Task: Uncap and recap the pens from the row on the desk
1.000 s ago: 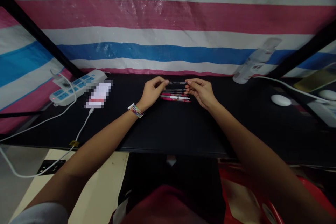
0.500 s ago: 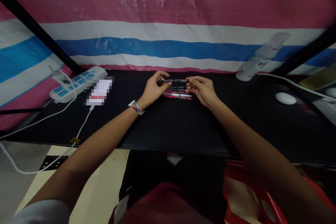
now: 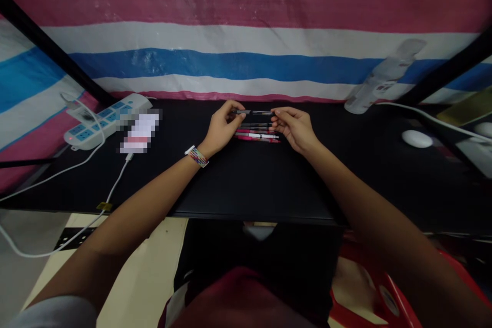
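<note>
A black pen (image 3: 257, 113) lies sideways between my two hands near the back of the black table (image 3: 253, 179). The thumb and fingers of my left hand (image 3: 223, 124) pinch its left end. My right hand (image 3: 292, 127) pinches the other end with thumb and forefinger. Just in front of this pen, other pens lie side by side in a row: dark ones (image 3: 255, 126), a white one (image 3: 263, 136) and a red one (image 3: 269, 140). My fingers partly hide the ends of the row.
On the left are a white power strip (image 3: 134, 105), a blurred-out phone (image 3: 140, 133) and a white cable (image 3: 119, 182). A clear bottle (image 3: 361, 97) stands at the back right, with a white mouse (image 3: 417, 139) near it. A striped sheet (image 3: 246, 66) hangs behind the table.
The camera view has shifted slightly. Both hands still hold the black pen, which sits a little farther from the row of pens than before.
</note>
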{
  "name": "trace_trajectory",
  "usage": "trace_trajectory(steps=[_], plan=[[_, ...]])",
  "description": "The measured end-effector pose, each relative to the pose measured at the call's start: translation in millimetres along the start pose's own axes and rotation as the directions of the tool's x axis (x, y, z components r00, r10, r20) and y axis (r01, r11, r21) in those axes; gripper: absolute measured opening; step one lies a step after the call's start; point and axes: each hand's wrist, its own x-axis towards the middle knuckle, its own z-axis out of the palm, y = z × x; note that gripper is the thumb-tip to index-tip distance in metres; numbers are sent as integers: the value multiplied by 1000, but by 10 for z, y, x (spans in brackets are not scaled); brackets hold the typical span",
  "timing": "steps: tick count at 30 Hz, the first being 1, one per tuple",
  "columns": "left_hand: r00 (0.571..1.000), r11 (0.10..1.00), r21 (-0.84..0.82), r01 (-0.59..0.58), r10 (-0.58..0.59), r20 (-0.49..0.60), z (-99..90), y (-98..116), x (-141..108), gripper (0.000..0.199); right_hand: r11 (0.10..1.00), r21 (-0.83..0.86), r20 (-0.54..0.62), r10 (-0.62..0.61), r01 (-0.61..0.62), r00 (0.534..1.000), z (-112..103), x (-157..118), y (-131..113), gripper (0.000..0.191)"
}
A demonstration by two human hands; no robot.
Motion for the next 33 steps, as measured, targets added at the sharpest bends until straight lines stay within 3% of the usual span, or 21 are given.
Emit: trace_trajectory(steps=[12,21,33], plan=[[999,999,21,37,-37,-23,9,26,-13,14,999,-20,-19,31,-31,999,20,-18,2,22],[1000,996,91,23,-21,-22,-23,122,-4,45,1000,1,-3,29,-29,1000,47,-44,-13,24],[997,994,83,72,-70,-27,-14,157,-15,61,999,1,-2,39,-39,999,75,-55,-19,27]])
